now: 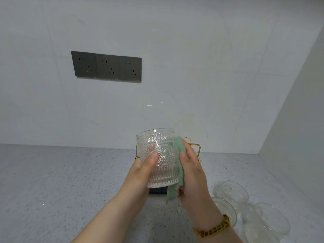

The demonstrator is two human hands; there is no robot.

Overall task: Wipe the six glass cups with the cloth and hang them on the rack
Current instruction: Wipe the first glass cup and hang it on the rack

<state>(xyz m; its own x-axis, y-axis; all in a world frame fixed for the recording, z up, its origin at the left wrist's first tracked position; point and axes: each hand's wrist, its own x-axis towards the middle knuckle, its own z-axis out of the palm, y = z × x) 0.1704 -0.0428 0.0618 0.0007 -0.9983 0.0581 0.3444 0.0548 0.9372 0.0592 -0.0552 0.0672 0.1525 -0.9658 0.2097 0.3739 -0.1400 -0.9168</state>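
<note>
Gripping the glass cup (162, 153) above the desk (70, 181) with the left hand (140, 171), thumb across its front. Pressing the green cloth (175, 190) to its 3 o'clock side, right hand (191, 174) wrapped round. Gold rack (193, 148) just behind; seemingly three more cups (235, 192) at 4 o'clock.

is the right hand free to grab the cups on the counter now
Probably not yet: the right hand holds the cloth against the glass, though the cups sit close beside it, nothing between.

Bright, soft, even light, faint glare on the wall (154, 104), wide-angle distortion bending the edges and smearing the lower-right glass cups (270, 218).
</note>
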